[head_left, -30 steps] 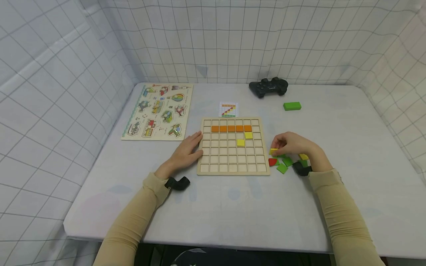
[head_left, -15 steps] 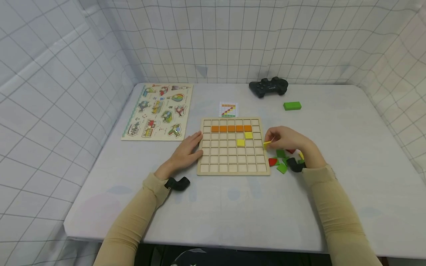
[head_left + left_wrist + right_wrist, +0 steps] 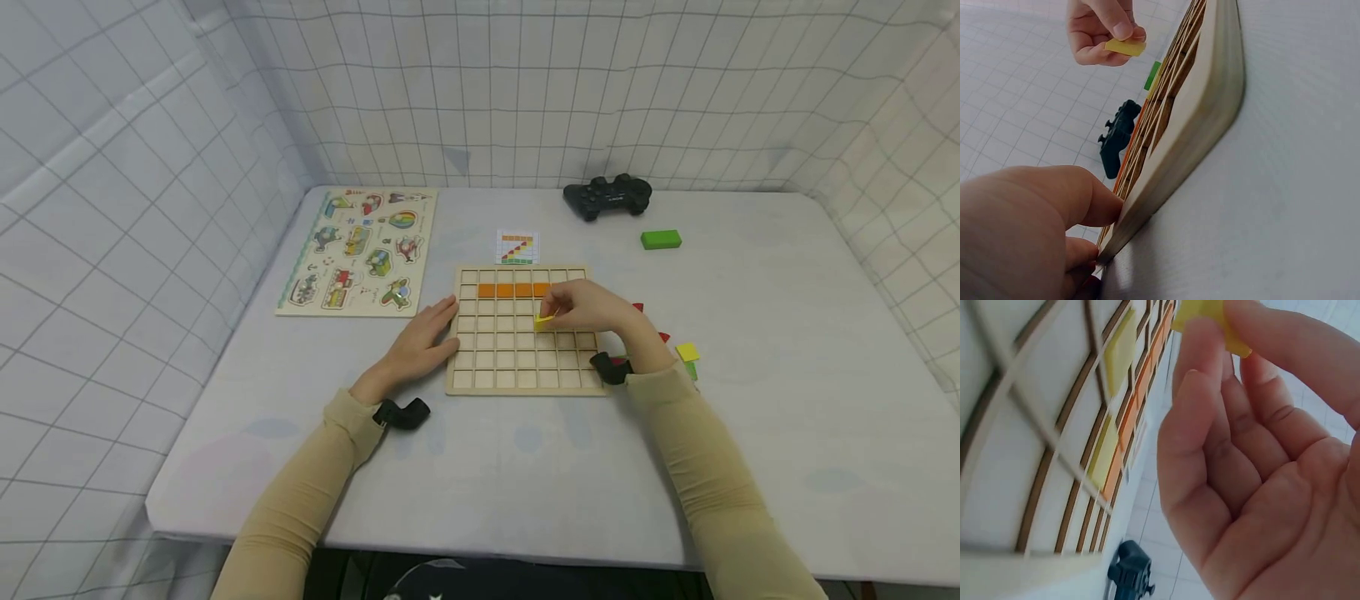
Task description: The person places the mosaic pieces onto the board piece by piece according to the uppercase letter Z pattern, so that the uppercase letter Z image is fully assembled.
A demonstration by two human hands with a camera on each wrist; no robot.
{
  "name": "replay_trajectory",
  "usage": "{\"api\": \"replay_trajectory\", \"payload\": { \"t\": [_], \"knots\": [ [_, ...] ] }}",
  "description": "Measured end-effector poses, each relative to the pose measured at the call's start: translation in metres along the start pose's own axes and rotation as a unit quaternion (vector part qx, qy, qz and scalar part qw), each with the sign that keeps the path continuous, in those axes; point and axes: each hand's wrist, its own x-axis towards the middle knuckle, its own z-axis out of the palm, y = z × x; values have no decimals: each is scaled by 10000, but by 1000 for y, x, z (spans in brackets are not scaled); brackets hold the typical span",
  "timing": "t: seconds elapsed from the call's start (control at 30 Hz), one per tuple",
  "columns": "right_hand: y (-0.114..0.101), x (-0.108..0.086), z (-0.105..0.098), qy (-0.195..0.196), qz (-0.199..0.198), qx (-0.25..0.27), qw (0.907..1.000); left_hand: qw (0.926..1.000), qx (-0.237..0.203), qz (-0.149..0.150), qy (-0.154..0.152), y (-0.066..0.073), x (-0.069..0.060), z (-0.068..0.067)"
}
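Note:
A pale wooden grid board (image 3: 483,388) lies on the table, with a row of orange squares (image 3: 505,291) near its far side. My right hand (image 3: 588,308) is over the board's right half and pinches a yellow square (image 3: 1200,314) between thumb and fingertips. Beside that hand, in the right wrist view, two other yellow squares (image 3: 1120,353) sit in cells of the board. My left hand (image 3: 418,346) rests against the board's left edge; in the left wrist view its fingers (image 3: 1094,203) touch the rim.
A small pattern card (image 3: 517,247) lies behind the board. A picture puzzle board (image 3: 352,254) is at the back left, a black game controller (image 3: 607,197) and green block (image 3: 661,240) at the back right. Loose pieces, one a yellow square (image 3: 687,352), lie right of the board.
My right hand has moved left from the loose pieces to over the board, carrying a yellow square picked up there. My left hand has stayed at the board's edge.

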Motion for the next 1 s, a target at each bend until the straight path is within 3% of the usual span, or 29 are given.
{"api": "replay_trajectory", "payload": {
  "t": [0.37,0.67,1.0],
  "knots": [
    [-10,16,21,-351,173,156,9991,9989,-235,322,262,0,-2,1],
    [-4,20,25,-412,402,69,9983,10000,14,-23,-13,1,1,0],
    [-3,21,27,-350,486,102,9982,10000,4,-44,0,1,0,0]
  ]
}}
